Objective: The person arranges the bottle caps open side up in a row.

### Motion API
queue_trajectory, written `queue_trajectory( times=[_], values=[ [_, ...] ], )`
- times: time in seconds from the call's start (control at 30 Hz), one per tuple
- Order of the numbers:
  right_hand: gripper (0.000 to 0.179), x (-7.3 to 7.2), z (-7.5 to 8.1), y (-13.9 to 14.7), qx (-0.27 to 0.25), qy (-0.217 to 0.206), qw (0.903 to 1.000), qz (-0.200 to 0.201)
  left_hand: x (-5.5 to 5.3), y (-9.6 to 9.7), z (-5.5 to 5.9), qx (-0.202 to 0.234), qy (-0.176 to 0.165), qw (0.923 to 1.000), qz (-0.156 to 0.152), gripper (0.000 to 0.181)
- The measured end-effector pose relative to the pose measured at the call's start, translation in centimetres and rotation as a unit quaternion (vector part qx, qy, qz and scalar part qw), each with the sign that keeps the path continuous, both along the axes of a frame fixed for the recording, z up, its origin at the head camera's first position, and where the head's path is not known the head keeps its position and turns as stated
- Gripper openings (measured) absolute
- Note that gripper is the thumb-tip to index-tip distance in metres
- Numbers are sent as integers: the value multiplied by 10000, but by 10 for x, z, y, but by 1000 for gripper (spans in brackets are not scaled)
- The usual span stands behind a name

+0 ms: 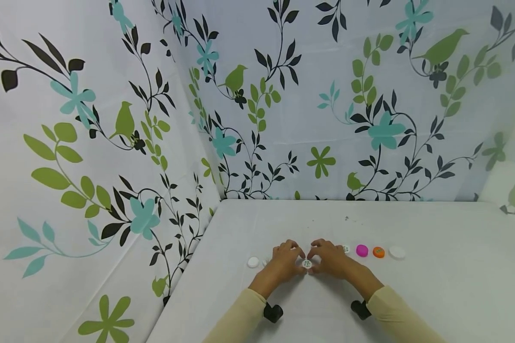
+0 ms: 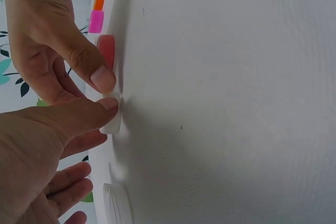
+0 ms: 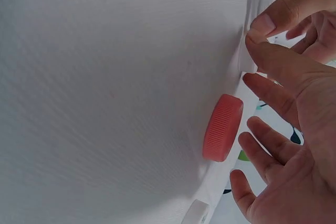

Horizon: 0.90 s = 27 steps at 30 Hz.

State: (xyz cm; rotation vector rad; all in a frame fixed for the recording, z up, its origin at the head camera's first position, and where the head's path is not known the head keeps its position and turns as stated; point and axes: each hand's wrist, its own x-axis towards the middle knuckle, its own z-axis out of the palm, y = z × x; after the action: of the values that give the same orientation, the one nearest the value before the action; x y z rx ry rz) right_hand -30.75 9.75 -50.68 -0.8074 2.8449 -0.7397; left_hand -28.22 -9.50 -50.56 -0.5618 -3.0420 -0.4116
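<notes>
A small white bottle cap (image 1: 306, 263) with green print on top lies on the white table between both hands. My left hand (image 1: 285, 260) pinches its left side with thumb and forefinger; my right hand (image 1: 328, 258) pinches the right side likewise. In the left wrist view the two thumb tips nearly meet at the near edge of the white cap (image 2: 112, 124). A red ribbed cap (image 3: 223, 128) stands beside it under my right hand, hidden in the head view. The other fingers of both hands are loosely spread.
To the left are a white cap (image 1: 253, 262) and another white cap (image 1: 265, 261) partly behind my left hand. Rightward run a printed white cap (image 1: 346, 249), a magenta cap (image 1: 362, 250), an orange cap (image 1: 378, 252) and a larger white cap (image 1: 396, 252). Patterned curtains border the table.
</notes>
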Motion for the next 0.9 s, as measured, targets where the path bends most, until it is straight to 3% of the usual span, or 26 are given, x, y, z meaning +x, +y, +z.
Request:
queue_trajectory(
  times=[0.4,0.9],
  values=[
    [20,1,-7,-3,-30,325,9995,6,3,3,0,-28,123,9999,-78,24],
    [17,4,-4,-3,-188,347,9992,83,4,2,2,-21,43,10000,-3,23]
  ],
)
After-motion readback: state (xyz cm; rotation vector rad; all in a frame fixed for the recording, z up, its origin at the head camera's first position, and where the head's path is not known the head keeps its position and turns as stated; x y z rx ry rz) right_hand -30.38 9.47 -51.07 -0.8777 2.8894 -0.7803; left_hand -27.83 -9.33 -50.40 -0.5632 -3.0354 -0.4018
